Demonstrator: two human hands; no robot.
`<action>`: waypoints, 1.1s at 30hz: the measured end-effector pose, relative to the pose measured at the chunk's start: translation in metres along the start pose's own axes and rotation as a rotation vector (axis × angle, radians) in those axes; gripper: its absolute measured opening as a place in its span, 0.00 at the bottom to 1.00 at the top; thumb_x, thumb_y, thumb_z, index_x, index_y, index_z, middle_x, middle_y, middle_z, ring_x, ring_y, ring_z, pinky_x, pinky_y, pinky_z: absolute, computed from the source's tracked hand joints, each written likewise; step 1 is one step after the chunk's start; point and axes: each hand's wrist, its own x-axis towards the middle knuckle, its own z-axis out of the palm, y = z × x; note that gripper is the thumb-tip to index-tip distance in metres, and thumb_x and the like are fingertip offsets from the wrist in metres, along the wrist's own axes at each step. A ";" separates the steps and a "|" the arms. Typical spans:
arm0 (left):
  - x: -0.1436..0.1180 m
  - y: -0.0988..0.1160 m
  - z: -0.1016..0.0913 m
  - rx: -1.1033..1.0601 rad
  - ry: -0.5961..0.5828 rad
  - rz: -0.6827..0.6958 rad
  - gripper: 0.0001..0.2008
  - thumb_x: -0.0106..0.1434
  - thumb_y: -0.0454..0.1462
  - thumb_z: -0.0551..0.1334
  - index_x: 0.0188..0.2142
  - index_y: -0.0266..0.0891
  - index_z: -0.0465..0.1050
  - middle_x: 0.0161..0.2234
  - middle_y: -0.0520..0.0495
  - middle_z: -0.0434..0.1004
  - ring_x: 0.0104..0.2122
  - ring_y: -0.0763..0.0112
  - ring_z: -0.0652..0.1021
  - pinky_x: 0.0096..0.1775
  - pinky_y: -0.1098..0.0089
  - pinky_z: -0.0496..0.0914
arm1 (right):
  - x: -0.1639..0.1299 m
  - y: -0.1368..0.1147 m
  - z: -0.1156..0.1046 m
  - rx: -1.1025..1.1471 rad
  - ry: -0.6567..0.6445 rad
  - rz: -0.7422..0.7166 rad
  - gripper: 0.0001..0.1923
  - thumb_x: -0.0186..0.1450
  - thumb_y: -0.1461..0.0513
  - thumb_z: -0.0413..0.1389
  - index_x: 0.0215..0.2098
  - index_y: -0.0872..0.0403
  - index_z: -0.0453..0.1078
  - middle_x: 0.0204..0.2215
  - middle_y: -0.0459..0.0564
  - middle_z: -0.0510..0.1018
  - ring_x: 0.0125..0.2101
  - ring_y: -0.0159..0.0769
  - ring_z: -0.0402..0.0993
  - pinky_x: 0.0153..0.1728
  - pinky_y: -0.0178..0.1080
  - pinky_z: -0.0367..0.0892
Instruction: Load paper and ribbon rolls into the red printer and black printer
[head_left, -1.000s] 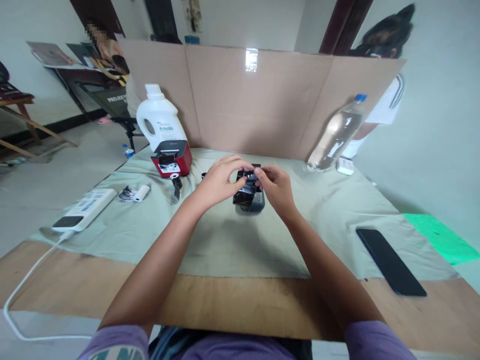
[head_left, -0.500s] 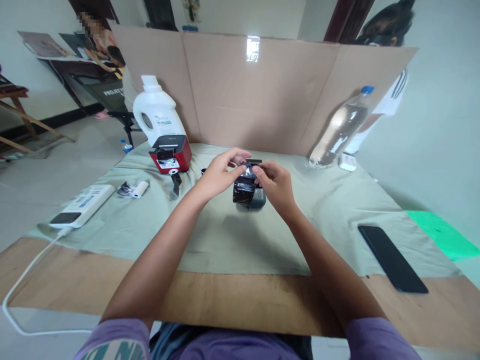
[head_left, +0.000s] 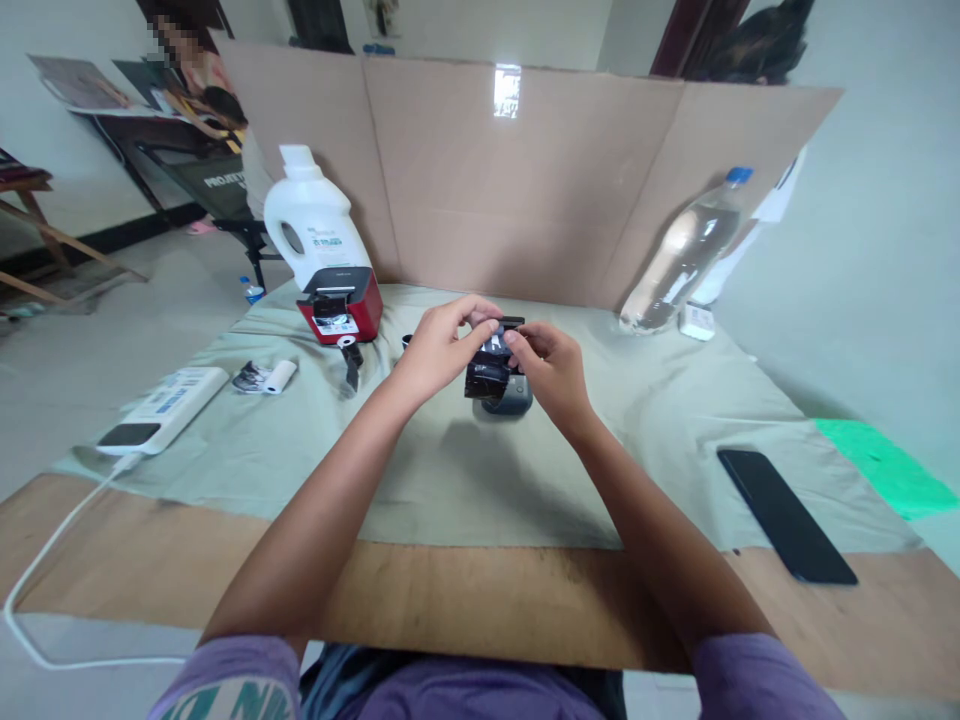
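Note:
A small dark grey device with a rounded front (head_left: 511,402), resembling a mini label printer, rests on the cloth. From its top a glossy black strip of paper (head_left: 486,380) curls forward over the front. My left hand (head_left: 450,348) is closed at the upper left, its thumb pressing on the strip's dark, bluish upper part. On the right side, my right hand (head_left: 553,368) pinches the same part between thumb and fingers. The two thumbs almost meet. Behind them a raised black edge, perhaps a lid (head_left: 511,322), shows. Most fingertips are hidden.
A red and black printer (head_left: 364,305) stands left before a white jug (head_left: 311,215). Small paper rolls (head_left: 280,377), a white power bank (head_left: 165,408) with a cable, a phone (head_left: 784,515) and a leaning water bottle (head_left: 686,250) surround the hands. Cardboard (head_left: 517,190) walls the back.
The lower end of the black strip has risen slightly, showing more of the device's grey front. Both hands stay almost in place. A person's head behind the cardboard has shifted.

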 end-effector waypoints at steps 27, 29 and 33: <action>-0.003 0.002 -0.023 -0.104 -0.238 -0.091 0.22 0.59 0.44 0.69 0.54 0.45 0.78 0.45 0.44 0.85 0.44 0.56 0.82 0.41 0.64 0.76 | -0.005 -0.002 0.005 -0.028 -0.015 -0.087 0.14 0.66 0.51 0.59 0.37 0.53 0.73 0.29 0.46 0.77 0.30 0.33 0.73 0.35 0.38 0.68; -0.003 0.007 -0.025 -0.104 -0.235 -0.106 0.24 0.61 0.46 0.68 0.56 0.45 0.77 0.48 0.43 0.84 0.47 0.55 0.82 0.44 0.63 0.76 | -0.005 -0.002 0.006 -0.019 -0.005 -0.090 0.13 0.66 0.51 0.59 0.38 0.53 0.73 0.30 0.46 0.77 0.30 0.33 0.73 0.35 0.38 0.69; -0.001 0.006 -0.024 -0.109 -0.187 -0.123 0.20 0.63 0.49 0.65 0.52 0.45 0.81 0.52 0.44 0.82 0.53 0.54 0.79 0.54 0.60 0.72 | -0.005 -0.003 0.006 -0.022 0.008 -0.104 0.13 0.66 0.52 0.59 0.38 0.53 0.73 0.31 0.46 0.77 0.30 0.33 0.73 0.35 0.38 0.69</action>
